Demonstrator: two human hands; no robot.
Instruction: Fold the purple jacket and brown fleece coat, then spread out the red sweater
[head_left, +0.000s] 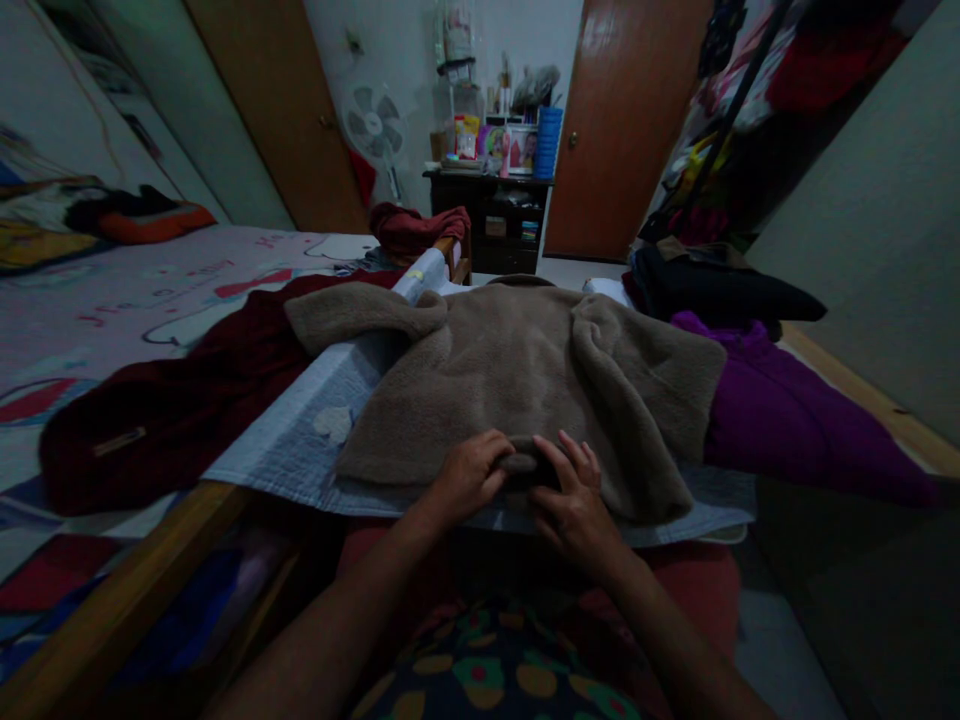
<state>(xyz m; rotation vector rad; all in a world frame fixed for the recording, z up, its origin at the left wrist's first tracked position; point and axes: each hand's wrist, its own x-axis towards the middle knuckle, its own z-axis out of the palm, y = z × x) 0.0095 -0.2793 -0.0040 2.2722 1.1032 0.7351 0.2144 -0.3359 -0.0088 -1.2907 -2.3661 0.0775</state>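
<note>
A greyish-brown fleece coat (502,360) lies spread over a surface covered by a light blue quilted cloth (330,410), its sleeves out to both sides. At the coat's near edge, my left hand (472,475) pinches the fabric between thumb and fingers. Just to the right, my right hand (574,495) grips the same edge, with some fingers raised. Between the two hands a short stretch of the edge is lifted and curled, showing a dark gap beneath. The undersides of my fingers are hidden.
A dark red garment (187,400) lies on the bed (247,250) at left, beside a wooden rail (135,590). At right are a purple garment (795,410) and folded dark clothes (720,285). Farther back stand a fan (375,125) and a dark cabinet (487,215).
</note>
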